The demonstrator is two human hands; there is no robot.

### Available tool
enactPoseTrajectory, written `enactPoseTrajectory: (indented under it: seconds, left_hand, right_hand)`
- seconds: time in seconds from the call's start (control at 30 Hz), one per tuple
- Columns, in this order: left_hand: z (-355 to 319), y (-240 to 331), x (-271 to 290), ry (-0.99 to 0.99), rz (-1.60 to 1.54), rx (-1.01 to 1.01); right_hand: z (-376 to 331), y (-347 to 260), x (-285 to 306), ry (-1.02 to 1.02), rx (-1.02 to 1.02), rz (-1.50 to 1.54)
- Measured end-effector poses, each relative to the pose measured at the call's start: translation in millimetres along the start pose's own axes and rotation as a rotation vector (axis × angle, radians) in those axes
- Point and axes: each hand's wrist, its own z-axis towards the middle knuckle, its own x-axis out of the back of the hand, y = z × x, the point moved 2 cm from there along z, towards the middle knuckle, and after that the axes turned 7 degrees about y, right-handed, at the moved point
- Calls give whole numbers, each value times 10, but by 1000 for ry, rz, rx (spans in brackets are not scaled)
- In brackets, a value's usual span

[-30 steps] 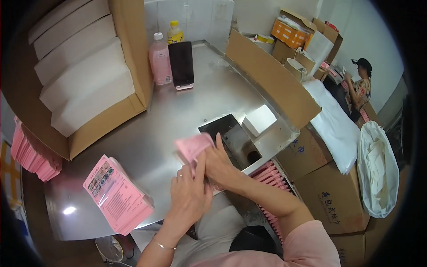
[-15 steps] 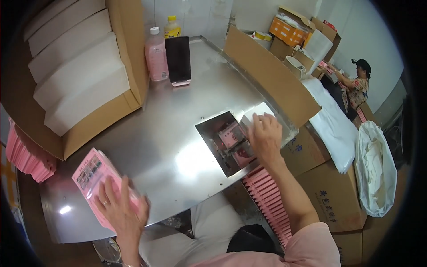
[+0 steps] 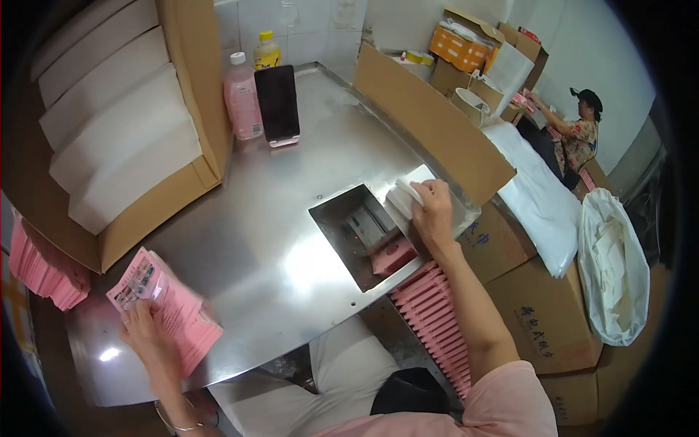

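Note:
My left hand [image 3: 145,336] rests on a stack of flat pink packets [image 3: 169,306] at the near left of the steel table [image 3: 247,218], fingers on the top one. My right hand [image 3: 432,210] reaches to the far right edge of a rectangular opening [image 3: 357,234] in the table and grips a small stack of white sheets [image 3: 403,198]. A pink packet [image 3: 394,255] lies inside the opening, just below my right hand. A row of filled pink packets [image 3: 437,320] stands on edge below the table's right side.
A big cardboard box [image 3: 131,146] of white stacks sits at the left. A pink bottle [image 3: 244,102], a yellow-capped bottle [image 3: 266,52] and an upright phone [image 3: 277,105] stand at the back. Cardboard boxes and a white bag [image 3: 611,269] crowd the right, where another person [image 3: 575,135] works.
My right hand left the pink packet in the opening and moved up to the white sheets. My left hand stayed on the pink stack at the near left.

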Motion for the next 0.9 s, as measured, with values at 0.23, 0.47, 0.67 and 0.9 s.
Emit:
enactPoseTrajectory:
  seconds: [0.23,0.47,0.67,0.9]
  left_hand:
    - [-198,1740,-533,-433,-426,-459]
    - [-142,1819,-466,-189,-288,-288]
    - [-195,1802,-599,-175,-539,-141]
    - [-195,1563,-574,-323,-848,294]
  right_hand:
    - [-191,-1037,125,-60,241,375]
    - [-367,-1780,-152,-513,493,160]
    - [-436,-1838,-465,-424,302,328]
    - [-196,-1773,-39,-566,68,600]
